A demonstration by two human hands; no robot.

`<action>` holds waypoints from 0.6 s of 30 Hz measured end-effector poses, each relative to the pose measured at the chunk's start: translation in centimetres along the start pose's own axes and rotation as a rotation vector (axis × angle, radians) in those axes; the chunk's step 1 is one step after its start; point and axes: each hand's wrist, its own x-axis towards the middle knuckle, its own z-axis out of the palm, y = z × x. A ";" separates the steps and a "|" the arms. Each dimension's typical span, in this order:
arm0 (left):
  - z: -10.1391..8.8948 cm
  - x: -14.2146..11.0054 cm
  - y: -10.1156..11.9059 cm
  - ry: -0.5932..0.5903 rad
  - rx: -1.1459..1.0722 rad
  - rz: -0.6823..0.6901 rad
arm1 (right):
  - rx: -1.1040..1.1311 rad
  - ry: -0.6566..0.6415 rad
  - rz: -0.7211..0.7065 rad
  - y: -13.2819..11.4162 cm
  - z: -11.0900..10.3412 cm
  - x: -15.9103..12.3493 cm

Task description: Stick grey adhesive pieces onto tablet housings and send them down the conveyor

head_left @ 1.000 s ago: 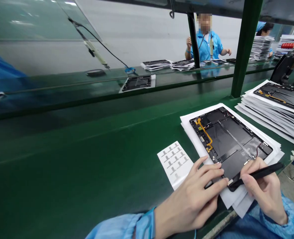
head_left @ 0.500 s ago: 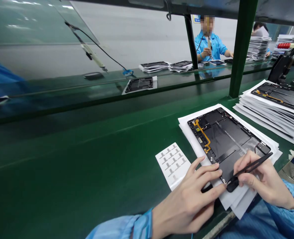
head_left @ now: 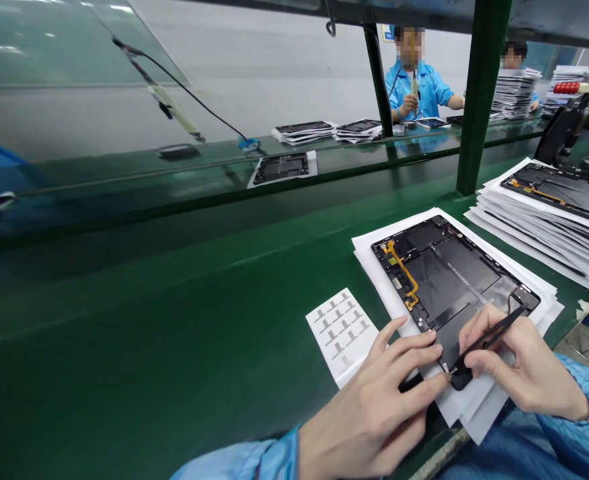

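**Tweezers swing steeper over the near corner of the open housing**

Far left of the housing and beyond it, a corded tool hangs. Closer, just left of the housing on the green worktop, lies a white sheet bearing rows of small grey pieces.

The left hand comes next, its grip released: the fingers are spread, with their tips along the housing's left edge, close to the near corner. It keeps that place while the other hand shifts.

The housing rests face up on loose white paper. Like a shallow tray, it contains dark panels, an orange ribbon cable along its left side and a pale strip across its middle.

Over the housing's near right part, the right hand has its grip clenched on the tweezers. A second ago they lay flatter; now they slant more steeply, tips beside the left fingertips. Fine handling seems to centre on that corner; whether the tips touch anything cannot be told.

Right of the housing stands a paper-layered stack, a similar housing on top.
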 end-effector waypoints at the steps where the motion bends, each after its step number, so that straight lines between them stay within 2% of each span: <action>1: 0.0 0.0 0.0 -0.005 -0.002 0.000 | -0.004 -0.005 -0.002 0.0 0.0 0.1; 5: -0.1 -0.1 -0.2 -0.056 -0.002 0.007 | 0.082 -0.001 0.042 0.4 0.2 -0.1; 9: -0.2 -0.2 -0.1 -0.074 0.007 0.008 | 0.214 0.139 0.118 0.7 0.6 -0.5; 18: 0.1 -0.3 0.1 -0.064 0.035 -0.003 | 0.093 0.158 0.111 0.5 0.2 -0.1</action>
